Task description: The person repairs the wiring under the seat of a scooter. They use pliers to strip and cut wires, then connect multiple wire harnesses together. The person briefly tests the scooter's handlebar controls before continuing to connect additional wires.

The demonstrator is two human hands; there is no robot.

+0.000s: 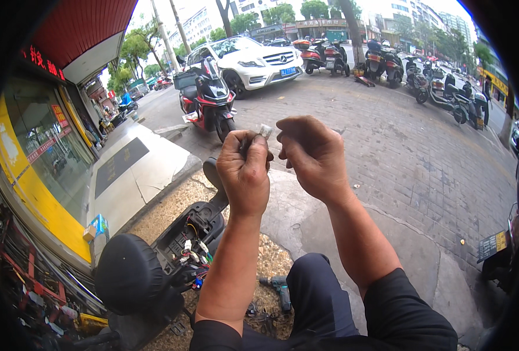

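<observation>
Raised in the middle of the view, my left hand (248,167) pinches a small whitish, translucent piece (264,132) that sticks up above its thumb and forefinger. Just to the right, my right hand (315,158) is loosely curved with fingers slightly apart; I see nothing in it. Below my hands at left, a partly dismantled scooter has a black seat (130,275), an open body (195,225) and loose wiring connectors (192,251). A cordless drill (282,292) lies on the ground beside my dark-trousered knee (311,281).
A red-and-black scooter (208,99) and white car (253,64) stand ahead; several parked scooters (388,64) line the right. A yellow-framed glass door (52,158) and raised step (137,181) are left, with piled metal parts (26,263) at lower left. Pavement (400,169) spreads right.
</observation>
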